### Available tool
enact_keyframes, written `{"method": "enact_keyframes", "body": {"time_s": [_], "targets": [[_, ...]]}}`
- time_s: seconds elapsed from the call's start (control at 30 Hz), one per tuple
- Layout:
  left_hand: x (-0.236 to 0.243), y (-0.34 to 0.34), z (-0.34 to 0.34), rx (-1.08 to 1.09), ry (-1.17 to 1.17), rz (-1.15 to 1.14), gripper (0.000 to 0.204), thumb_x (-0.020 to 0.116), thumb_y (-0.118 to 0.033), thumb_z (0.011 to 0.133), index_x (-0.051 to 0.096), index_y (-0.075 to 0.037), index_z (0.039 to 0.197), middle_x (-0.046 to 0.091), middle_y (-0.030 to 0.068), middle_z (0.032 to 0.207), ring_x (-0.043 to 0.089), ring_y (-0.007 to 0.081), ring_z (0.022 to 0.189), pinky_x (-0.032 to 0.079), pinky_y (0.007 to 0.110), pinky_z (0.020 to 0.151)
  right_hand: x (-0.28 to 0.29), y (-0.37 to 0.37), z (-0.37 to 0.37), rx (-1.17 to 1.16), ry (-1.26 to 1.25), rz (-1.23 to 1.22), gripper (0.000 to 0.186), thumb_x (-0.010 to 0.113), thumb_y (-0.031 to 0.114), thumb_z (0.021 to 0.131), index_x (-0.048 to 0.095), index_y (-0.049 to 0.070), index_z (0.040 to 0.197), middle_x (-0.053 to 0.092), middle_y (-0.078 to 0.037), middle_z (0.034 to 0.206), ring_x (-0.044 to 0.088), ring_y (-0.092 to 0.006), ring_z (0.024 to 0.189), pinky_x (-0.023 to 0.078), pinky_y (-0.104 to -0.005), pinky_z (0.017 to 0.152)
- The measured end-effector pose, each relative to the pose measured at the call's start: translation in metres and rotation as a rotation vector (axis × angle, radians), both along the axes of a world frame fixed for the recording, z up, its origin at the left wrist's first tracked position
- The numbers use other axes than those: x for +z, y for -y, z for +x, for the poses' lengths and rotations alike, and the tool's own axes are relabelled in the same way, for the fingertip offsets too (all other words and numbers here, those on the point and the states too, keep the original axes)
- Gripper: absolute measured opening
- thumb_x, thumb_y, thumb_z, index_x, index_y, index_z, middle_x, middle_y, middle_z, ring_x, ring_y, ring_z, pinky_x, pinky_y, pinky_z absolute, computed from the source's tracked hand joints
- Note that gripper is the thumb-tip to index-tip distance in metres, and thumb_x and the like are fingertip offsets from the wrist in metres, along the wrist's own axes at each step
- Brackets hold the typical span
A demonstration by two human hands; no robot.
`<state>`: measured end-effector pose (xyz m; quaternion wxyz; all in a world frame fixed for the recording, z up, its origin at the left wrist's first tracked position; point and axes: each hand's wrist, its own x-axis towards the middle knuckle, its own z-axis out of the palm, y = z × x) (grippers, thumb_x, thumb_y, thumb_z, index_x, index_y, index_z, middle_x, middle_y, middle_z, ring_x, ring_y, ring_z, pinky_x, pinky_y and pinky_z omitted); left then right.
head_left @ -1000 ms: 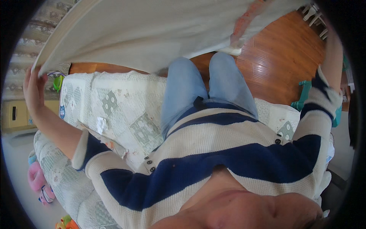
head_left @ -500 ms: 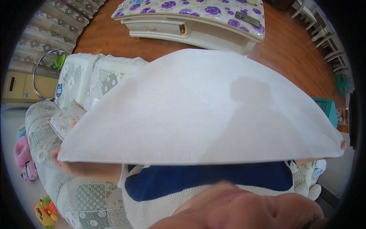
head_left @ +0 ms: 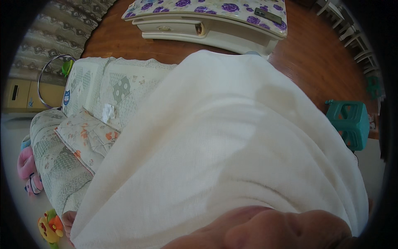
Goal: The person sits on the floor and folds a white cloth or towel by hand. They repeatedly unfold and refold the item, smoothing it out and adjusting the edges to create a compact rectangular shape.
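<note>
A large white cloth (head_left: 215, 149) drapes over my body and legs in soft folds, covering most of the middle and lower view. At the lower left my left hand (head_left: 69, 221) grips the cloth's edge with curled fingers. Only a small sliver of my right hand (head_left: 369, 205) shows at the far right edge of the cloth; its fingers are hidden. Beside the cloth on the left lie a floral quilted cushion (head_left: 85, 133) and a small white piece (head_left: 108, 112) on the patchwork sofa cover (head_left: 81, 79).
A white table with a purple rose top (head_left: 161, 12) stands ahead, a phone (head_left: 267, 15) on it. A teal stool (head_left: 348, 124) is at right, chairs (head_left: 331, 12) beyond. Plush toys (head_left: 49, 228), a hoop (head_left: 41, 87) and curtains (head_left: 62, 29) line the left.
The cloth was raised high, then held out taut across my chest; now it hangs in folds over my torso and legs. My left hand has moved down toward the lower edge.
</note>
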<state>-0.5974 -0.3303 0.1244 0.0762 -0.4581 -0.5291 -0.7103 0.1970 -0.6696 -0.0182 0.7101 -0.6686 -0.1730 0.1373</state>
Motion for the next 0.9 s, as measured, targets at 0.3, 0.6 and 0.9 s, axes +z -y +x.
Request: {"method": "enact_keyframes", "body": {"time_s": [0.3, 0.6, 0.9], "targets": [[-0.01, -0.086, 0.025, -0.188, 0.041, -0.266, 0.018, 0.058, -0.012, 0.081, 0.06, -0.001, 0.094, 0.056, 0.0046, 0.087, 0.052, 0.0128, 0.078, 0.042, 0.025, 0.074, 0.026, -0.105, 0.002, 0.194, -0.014, -0.044, 0.024, 0.051, 0.017, 0.096, 0.061, 0.001, 0.111, 0.065, -0.016, 0.105, 0.066, -0.0233, 0.093, 0.055, -0.0381, 0.084], [-0.157, -0.363, 0.079, -0.756, 0.328, -0.751, 0.026, 0.064, -0.014, 0.077, 0.064, -0.002, 0.1, 0.058, 0.0024, 0.082, 0.054, 0.016, 0.076, 0.045, 0.028, 0.072, -0.019, -0.384, 0.004, 0.182, 0.103, -0.238, 0.023, 0.063, 0.025, 0.09, 0.068, 0.005, 0.102, 0.065, -0.003, 0.083, 0.057, -0.0112, 0.071, 0.049, -0.0272, 0.065], [-0.183, -0.357, 0.387, -1.201, -0.72, -0.789, 0.044, 0.071, -0.017, 0.086, 0.058, -0.001, 0.125, 0.061, 0.0117, 0.124, 0.057, 0.0207, 0.116, 0.045, 0.033, 0.098, -0.09, -0.457, -0.024, 0.45, 0.461, -0.397, 0.026, 0.067, 0.027, 0.086, 0.07, 0.002, 0.092, 0.06, 0.002, 0.073, 0.052, -0.0081, 0.066, 0.043, -0.0265, 0.062]]}}
